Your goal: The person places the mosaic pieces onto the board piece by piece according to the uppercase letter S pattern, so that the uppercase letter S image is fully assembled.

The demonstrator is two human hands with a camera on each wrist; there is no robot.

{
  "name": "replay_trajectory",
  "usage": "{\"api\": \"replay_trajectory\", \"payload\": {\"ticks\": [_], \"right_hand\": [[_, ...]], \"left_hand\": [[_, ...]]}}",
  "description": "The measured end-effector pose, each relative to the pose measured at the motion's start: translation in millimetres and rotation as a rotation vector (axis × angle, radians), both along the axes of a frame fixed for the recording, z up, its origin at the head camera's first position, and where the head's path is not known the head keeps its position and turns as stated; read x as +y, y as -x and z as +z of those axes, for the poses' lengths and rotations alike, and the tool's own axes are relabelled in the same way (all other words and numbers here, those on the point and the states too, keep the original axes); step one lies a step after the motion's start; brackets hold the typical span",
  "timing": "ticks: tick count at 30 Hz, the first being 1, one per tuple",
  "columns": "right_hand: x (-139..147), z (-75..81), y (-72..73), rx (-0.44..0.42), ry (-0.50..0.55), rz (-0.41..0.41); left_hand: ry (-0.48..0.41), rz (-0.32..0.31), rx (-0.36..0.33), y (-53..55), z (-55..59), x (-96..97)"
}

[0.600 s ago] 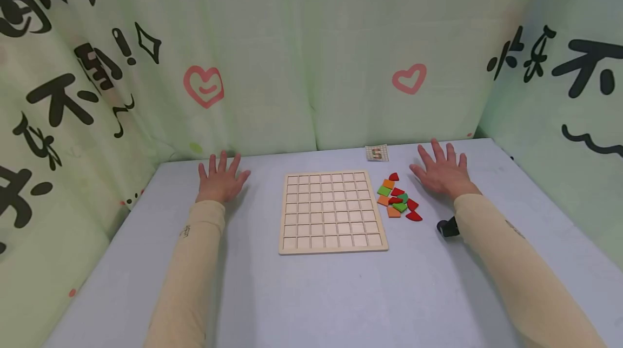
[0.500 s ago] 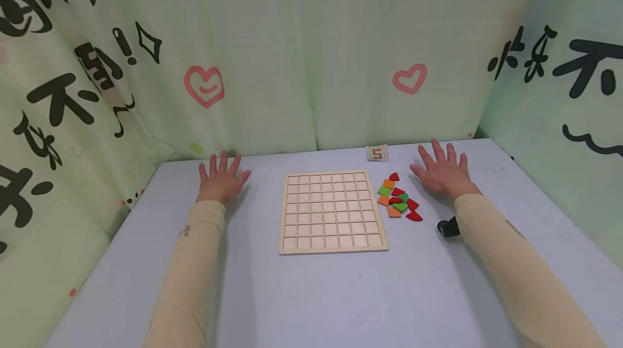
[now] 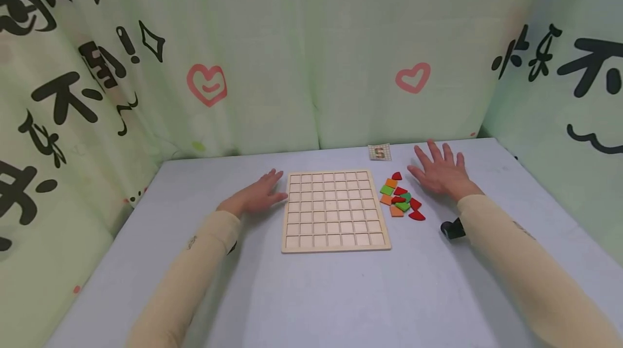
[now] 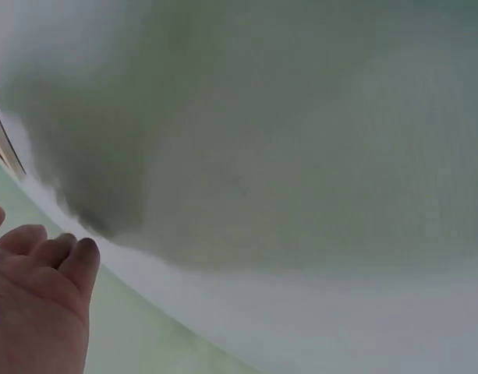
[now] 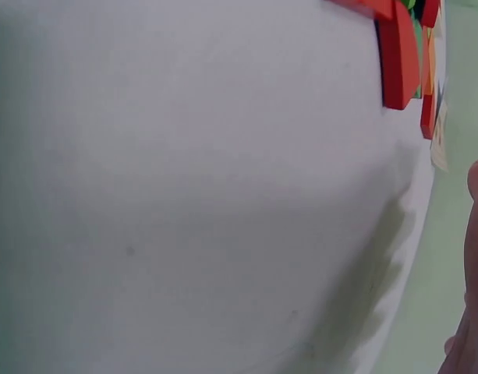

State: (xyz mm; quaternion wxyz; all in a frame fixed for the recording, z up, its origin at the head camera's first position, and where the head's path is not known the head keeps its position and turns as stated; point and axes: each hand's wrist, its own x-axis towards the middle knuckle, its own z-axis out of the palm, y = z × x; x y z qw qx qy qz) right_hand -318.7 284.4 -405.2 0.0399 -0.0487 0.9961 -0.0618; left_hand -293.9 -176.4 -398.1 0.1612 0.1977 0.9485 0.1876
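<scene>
Pale green fabric curtains (image 3: 263, 40) hang behind a flat white table (image 3: 340, 299) and along both sides. Bold black printed characters (image 3: 62, 96) mark the side panels; two red heart outlines (image 3: 412, 89), one smiling, decorate the back. A tiny dark spot (image 3: 516, 158) by the table's right edge is too small to identify.

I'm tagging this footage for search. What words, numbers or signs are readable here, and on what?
"!": in black, on the left curtain.
"不": apparently, on the right curtain.
Other dark characters: too stylised or cropped to read surely.
Card: "S" or "5", too small to tell.
Left sleeve print, right sleeve print: too small.
</scene>
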Motion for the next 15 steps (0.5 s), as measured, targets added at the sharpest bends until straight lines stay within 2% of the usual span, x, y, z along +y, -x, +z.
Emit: {"api": "replay_trajectory", "payload": {"ticks": [4, 15], "right_hand": [[-5.6, 2.7, -1.3, 0.001, 0.005, 0.014], [-18.6, 2.2, -14.1, -0.002, -0.019, 0.09]], "left_hand": [[-0.017, -0.045, -0.004, -1.9, -1.8, 7.9], [-0.089, -0.056, 0.023, -6.8, -8.8, 9.7]]}}
